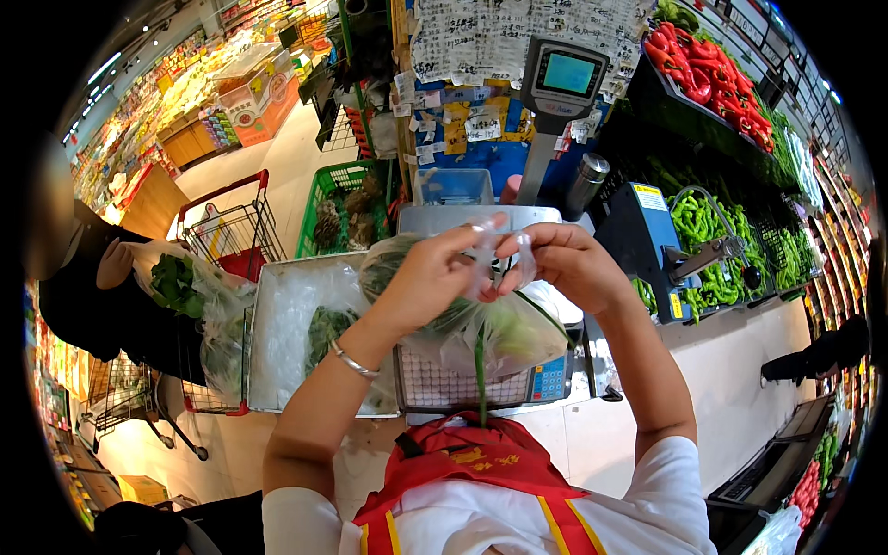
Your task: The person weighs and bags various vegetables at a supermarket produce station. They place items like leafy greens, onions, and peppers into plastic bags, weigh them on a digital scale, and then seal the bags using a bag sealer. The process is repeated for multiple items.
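Observation:
Both my hands meet above a weighing scale, gripping the gathered neck of a clear plastic bag point(513, 340). My left hand point(454, 267) pinches one twisted strand of the bag's top. A loop of the plastic runs over the fingers of my right hand point(555, 260). Blurred green vegetables show through the film, and long green stalks stick out of it toward me and to the right. The bag rests on the scale point(465, 385), covering part of its keys. A raised display point(565, 73) stands behind on a post.
At left is a metal tray point(277, 333) with plastic bags and greens. A person point(114, 263) there holds a bag of greens by a shopping cart point(232, 208). Behind stands a green basket point(333, 208). A blue bag-sealing machine point(645, 250) and green peppers point(714, 243) are at right.

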The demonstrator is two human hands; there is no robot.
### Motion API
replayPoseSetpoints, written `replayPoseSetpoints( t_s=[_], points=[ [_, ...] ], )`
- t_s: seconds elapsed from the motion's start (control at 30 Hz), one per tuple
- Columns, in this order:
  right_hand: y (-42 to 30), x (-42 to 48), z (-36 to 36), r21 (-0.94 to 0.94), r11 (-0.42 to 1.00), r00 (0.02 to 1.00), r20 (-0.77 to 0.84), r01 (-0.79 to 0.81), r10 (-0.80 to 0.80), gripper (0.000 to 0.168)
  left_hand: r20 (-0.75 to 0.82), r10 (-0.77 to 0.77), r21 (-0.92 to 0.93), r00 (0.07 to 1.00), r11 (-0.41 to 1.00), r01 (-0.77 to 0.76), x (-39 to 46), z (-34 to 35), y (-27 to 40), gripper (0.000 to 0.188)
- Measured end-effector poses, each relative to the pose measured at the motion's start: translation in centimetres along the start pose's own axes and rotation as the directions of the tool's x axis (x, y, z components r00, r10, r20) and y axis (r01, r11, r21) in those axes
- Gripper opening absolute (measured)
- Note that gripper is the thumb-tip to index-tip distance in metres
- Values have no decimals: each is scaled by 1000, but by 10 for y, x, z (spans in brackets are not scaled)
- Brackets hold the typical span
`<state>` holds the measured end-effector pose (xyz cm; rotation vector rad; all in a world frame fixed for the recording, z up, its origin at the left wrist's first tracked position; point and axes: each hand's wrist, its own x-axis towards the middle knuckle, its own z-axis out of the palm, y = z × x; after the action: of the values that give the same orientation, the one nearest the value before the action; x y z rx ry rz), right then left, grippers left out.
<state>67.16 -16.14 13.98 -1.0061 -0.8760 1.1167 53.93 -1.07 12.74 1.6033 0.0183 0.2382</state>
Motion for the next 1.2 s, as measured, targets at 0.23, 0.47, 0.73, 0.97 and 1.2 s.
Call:
replayPoseSetpoints(
  t_s=[0.23,0.47,0.73,0.97,1.2],
  points=[
    [14,19,-1,-70,998,1000,-15,3,-4,16,-149,-46,-147,988,989,24,-4,0,-15,25],
    [40,55,-24,-402,915,901,-389,21,-191,16,-170,166,373,971,923,-93,-46,-16,-28,29],
    [62,97,-1,-295,955,912,-392,-1,-121,15,103,325,622,940,717,-315,-105,-18,-9,20],
    [32,132,119,-286,916,951,-45,281,-306,13,-426,309,386,850,912,-138,-136,-74,23,15],
    [19,152,227,-430,809,903,333,400,-270,29,-622,341,622,705,762,180,-177,-114,52,14]
  ],
)
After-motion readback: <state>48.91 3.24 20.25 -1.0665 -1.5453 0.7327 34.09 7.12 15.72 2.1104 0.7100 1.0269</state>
